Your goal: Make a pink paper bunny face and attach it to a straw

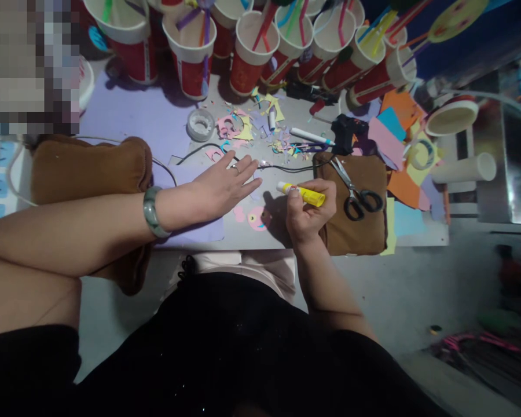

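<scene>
My right hand (309, 211) grips a yellow glue stick (306, 194), its white end pointing left over the table. Palm down, my left hand (226, 185) lies with its fingers stretched and slightly apart, beside a black cable (282, 168). Just below and between the two hands, a small pink paper face (257, 219) with a drawn eye rests on the tabletop. Black-handled scissors (351, 188) lie on a brown cushion (356, 237) to the right of my right hand.
Several red paper cups (254, 52) with coloured straws line the back. Paper scraps (286, 142), a tape roll (201, 125) and a marker (311, 136) lie before them. Coloured paper (406, 185) is piled at right. Another brown cushion (87, 168) sits under my left arm.
</scene>
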`<action>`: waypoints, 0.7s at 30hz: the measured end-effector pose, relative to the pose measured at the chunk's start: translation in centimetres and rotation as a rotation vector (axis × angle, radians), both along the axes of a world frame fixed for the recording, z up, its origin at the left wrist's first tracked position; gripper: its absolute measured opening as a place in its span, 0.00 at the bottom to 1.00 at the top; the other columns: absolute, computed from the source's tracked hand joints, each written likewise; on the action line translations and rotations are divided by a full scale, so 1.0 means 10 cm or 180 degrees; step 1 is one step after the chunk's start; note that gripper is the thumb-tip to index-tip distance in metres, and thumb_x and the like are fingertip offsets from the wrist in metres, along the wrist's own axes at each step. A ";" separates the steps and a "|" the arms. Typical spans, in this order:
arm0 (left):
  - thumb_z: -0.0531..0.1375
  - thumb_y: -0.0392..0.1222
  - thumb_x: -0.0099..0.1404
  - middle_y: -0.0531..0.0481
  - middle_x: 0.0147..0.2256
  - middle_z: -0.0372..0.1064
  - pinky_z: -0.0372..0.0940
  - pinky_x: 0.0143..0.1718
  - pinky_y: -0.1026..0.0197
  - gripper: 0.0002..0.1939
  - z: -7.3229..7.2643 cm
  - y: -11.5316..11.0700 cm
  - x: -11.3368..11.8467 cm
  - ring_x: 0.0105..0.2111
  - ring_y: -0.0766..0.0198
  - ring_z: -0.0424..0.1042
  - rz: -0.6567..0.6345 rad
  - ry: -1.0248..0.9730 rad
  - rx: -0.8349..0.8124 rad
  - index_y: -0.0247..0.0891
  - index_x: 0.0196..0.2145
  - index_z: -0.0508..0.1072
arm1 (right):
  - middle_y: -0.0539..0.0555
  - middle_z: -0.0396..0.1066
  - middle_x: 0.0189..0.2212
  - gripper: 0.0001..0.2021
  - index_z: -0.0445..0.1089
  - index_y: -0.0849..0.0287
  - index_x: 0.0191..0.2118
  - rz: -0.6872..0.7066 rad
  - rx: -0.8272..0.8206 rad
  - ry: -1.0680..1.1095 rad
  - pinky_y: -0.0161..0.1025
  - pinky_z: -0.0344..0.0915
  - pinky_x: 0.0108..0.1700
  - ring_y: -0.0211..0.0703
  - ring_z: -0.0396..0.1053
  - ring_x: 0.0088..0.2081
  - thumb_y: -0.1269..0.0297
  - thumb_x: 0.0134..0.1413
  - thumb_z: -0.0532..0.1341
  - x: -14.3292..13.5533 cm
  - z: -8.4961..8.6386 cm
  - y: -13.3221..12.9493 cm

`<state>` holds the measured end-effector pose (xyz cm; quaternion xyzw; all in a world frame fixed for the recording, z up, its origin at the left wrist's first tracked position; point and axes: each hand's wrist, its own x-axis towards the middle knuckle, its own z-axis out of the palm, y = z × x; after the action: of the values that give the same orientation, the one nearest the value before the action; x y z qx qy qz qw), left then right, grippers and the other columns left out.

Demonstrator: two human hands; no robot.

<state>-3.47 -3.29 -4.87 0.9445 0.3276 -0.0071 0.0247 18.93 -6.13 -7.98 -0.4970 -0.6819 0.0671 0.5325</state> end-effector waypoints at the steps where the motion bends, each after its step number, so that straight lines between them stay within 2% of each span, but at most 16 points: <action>1: 0.46 0.34 0.75 0.34 0.70 0.56 0.52 0.67 0.38 0.25 0.00 0.00 0.00 0.69 0.46 0.56 -0.0039 -0.0008 -0.0001 0.36 0.66 0.64 | 0.50 0.65 0.31 0.10 0.66 0.54 0.37 -0.0009 -0.0003 -0.0014 0.44 0.68 0.34 0.42 0.68 0.31 0.54 0.63 0.62 0.00 0.00 0.00; 7: 0.48 0.33 0.73 0.33 0.70 0.54 0.54 0.64 0.38 0.28 0.01 0.00 0.00 0.69 0.46 0.56 -0.0235 -0.0072 -0.0064 0.37 0.68 0.60 | 0.49 0.65 0.31 0.09 0.66 0.55 0.37 -0.0004 -0.0013 -0.0095 0.43 0.69 0.35 0.41 0.68 0.32 0.56 0.63 0.62 0.03 -0.02 0.00; 14: 0.49 0.32 0.72 0.33 0.69 0.57 0.52 0.66 0.38 0.28 -0.02 0.05 0.01 0.68 0.47 0.57 -0.0124 -0.0251 -0.0053 0.35 0.67 0.61 | 0.49 0.66 0.32 0.11 0.66 0.54 0.38 -0.0088 -0.0074 -0.0117 0.45 0.70 0.36 0.42 0.69 0.32 0.53 0.63 0.61 0.04 -0.03 0.00; 21: 0.51 0.34 0.72 0.34 0.70 0.56 0.53 0.65 0.39 0.27 -0.07 0.04 -0.03 0.69 0.47 0.56 -0.0239 -0.0406 -0.0163 0.40 0.67 0.62 | 0.51 0.65 0.31 0.13 0.65 0.53 0.37 -0.0138 -0.0248 0.0046 0.46 0.69 0.37 0.44 0.69 0.32 0.49 0.63 0.61 0.02 -0.01 -0.02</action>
<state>-3.75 -2.86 -5.54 0.9537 0.2894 0.0437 0.0694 19.10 -6.31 -8.05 -0.5315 -0.6639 0.0855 0.5191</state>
